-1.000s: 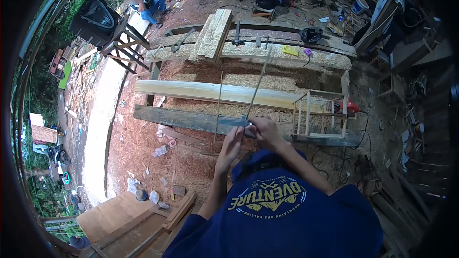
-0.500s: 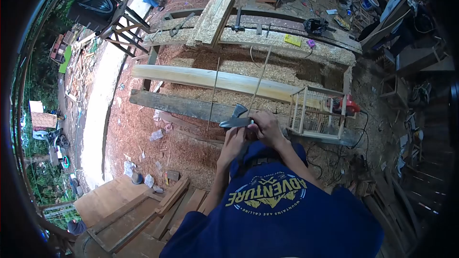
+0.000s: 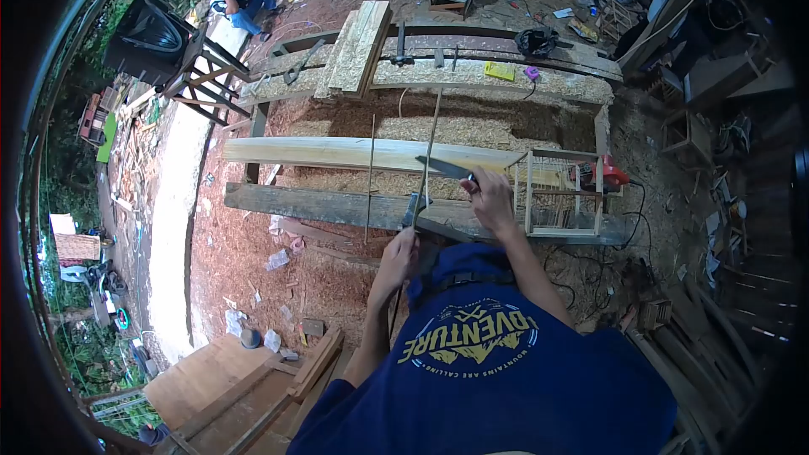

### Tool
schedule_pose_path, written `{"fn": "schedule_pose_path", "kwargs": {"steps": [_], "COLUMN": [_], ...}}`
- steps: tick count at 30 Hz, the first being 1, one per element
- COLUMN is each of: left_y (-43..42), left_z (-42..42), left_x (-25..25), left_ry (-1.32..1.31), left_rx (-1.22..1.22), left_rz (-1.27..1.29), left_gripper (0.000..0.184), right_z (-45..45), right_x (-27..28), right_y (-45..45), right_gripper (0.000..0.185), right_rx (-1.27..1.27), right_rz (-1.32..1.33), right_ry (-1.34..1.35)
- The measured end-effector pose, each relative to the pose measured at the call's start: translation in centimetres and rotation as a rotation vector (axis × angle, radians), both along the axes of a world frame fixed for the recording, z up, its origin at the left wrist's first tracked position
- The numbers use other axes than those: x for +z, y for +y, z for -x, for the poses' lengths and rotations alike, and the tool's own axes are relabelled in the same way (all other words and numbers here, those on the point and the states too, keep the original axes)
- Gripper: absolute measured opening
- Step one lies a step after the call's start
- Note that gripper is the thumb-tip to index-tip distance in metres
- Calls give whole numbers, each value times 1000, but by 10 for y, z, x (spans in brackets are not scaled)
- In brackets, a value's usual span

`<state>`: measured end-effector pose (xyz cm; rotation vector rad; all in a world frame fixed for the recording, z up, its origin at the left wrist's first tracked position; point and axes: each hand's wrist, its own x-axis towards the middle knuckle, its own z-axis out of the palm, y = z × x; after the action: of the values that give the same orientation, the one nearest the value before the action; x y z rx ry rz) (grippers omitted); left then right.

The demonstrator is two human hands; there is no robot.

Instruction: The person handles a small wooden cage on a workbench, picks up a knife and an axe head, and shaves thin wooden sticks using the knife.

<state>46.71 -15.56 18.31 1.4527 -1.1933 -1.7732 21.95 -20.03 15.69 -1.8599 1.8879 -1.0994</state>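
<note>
My right hand [image 3: 492, 202] is closed round the handle of a knife [image 3: 447, 168], its dark blade pointing left over the workbench. Lower and to the left, my left hand [image 3: 398, 258] grips a long thin wooden stick [image 3: 433, 128] that slants up and away across the planks. Just above the left fingers is a short grey, blade-like piece [image 3: 411, 209]; whether it is held too, I cannot tell. Another thin stick [image 3: 371, 177] leans across the planks to the left. The knife blade reaches the slanted stick in view.
A pale plank [image 3: 337, 152] and a weathered board [image 3: 312, 205] span the bench. On the right stand a slatted wooden frame [image 3: 528, 194] and a red power tool [image 3: 613, 172] with a cord. Stacked boards [image 3: 358, 46] lie at the back; a person [image 3: 244, 8] sits far left.
My hands have separated. The right hand has moved up and right with the knife; the left has dropped slightly down and left. The view has shifted a little.
</note>
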Motion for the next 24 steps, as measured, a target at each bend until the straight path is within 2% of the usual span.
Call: {"fn": "schedule_pose_path", "kwargs": {"steps": [1,4,7,10,12,13,16,19,22,24], "left_y": [-5,-22,-33,-37,-34,-31,-28,-22,-21,-9], "left_z": [6,22,31,37,37,36,32,36,29,27], "left_x": [7,18,12,-8,-17,-19,-1,27,9,17], "left_ry": [-19,-46,-92,-82,-55,-43,-233,-337,-316,-280], "left_rx": [6,-7,-33,-54,-26,-10,-58,1,-24,10], "left_rz": [13,272,323,403,358,337,541,439,571,486], "left_gripper": [36,36,36,29,22,19,17,18,22,26], "right_z": [0,0,-11,-25,-32,-34,-37,-35,-34,-15], "right_x": [4,22,28,20,23,22,18,24,12,-11], "right_y": [-2,-1,7,17,18,19,15,21,28,22], "right_gripper": [28,29,30,32,35,34,31,27,23,22], "right_rx": [-7,7,91,229,341,338,347,352,310,112], "right_rz": [-4,-14,-127,-164,-166,-156,-42,-99,-22,-86], "right_ry": [2,-34,-134,-78,-83,-90,-82,-20,37,-96]}}
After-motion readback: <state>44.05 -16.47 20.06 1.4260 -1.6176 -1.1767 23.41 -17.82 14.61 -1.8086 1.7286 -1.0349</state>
